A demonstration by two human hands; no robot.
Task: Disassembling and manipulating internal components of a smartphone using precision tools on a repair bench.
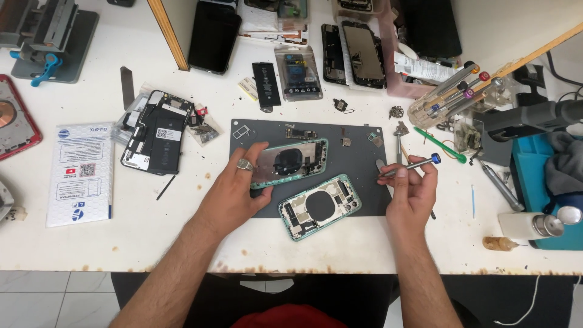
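Left hand (240,182) clamps the upper green phone housing (290,161) on the grey mat (358,176), right hand (410,185) pinches a blue-capped screwdriver (412,165) just beside it — best keep that frame pinned flat and bring the tip in square.

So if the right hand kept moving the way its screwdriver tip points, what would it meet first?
The right hand holds a blue-capped screwdriver with its tip aimed left. Straight on, it would probably first meet the green phone housing held by the left hand, though height above the grey mat is unclear.
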